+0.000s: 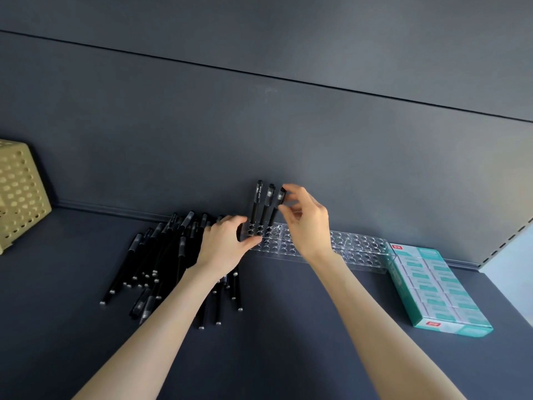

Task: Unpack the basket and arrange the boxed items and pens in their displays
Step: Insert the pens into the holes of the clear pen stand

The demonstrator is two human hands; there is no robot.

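Note:
A clear acrylic pen holder (357, 245) with rows of round holes lies along the back wall of a dark shelf. Three black pens stand upright in its left end. My right hand (307, 223) pinches the cap of the rightmost standing pen (276, 207). My left hand (223, 243) grips the holder's left end, thumb at the front. Behind and below that hand lies a loose pile of black pens (161, 261). Teal and white boxed items (432, 287) fill a clear display tray at the right.
A beige perforated basket (20, 192) stands at the far left of the shelf. The dark back wall rises right behind the holder. The shelf's right edge and a pale upright post (507, 241) lie beyond the boxes.

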